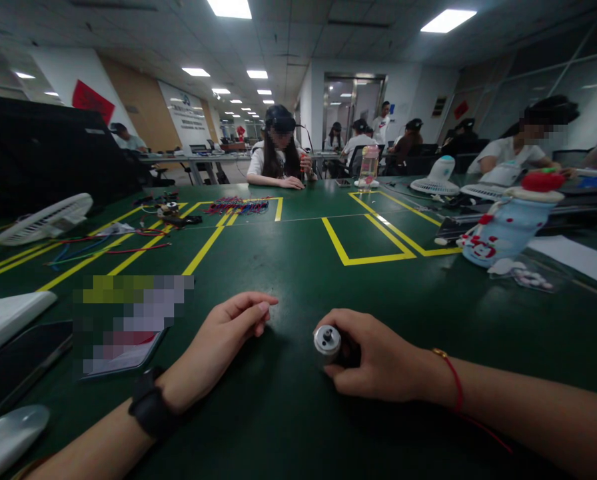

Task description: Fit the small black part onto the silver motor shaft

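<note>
My right hand (pixel 373 357) is wrapped round a small cylindrical metal motor (pixel 327 340), whose round silver end with a short shaft faces up. The motor is held upright at the green table (pixel 298 280). To its left, my left hand (pixel 233 330) hovers over or rests on the table with the index finger stretched out and the other fingers curled. The thumb lies against the curled fingers, and no object shows in them. A gap of bare table separates the two hands.
A blue bottle with a red lid (pixel 511 223) stands at right, beside a small bag (pixel 533 277). White fans (pixel 436 180) lie behind it. Wires (pixel 241 207) and a flat card-like item (pixel 128 333) are at left. A person (pixel 278 150) sits across the table.
</note>
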Tool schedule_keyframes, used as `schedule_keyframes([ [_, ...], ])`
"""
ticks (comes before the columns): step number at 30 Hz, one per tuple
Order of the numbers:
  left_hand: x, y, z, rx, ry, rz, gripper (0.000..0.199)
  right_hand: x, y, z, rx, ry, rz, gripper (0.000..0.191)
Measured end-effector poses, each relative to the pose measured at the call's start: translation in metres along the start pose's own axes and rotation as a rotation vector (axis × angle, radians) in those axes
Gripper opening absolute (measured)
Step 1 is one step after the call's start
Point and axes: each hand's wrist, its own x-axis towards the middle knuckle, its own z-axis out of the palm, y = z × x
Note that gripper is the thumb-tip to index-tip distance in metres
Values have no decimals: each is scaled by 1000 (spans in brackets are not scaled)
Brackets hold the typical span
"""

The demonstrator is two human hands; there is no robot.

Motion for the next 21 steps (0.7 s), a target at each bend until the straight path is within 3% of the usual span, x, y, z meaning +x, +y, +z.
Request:
schedule_keyframes([
  [8, -7, 10, 5, 394, -78, 65, 19, 0, 0, 0, -8, 11, 10, 34],
  [15, -17, 21, 20, 628, -176, 455, 20, 1, 5, 3, 2, 9, -1, 38],
  [21, -18, 27, 31, 677, -243, 504, 19, 3, 4, 3, -26, 4, -36, 33],
])
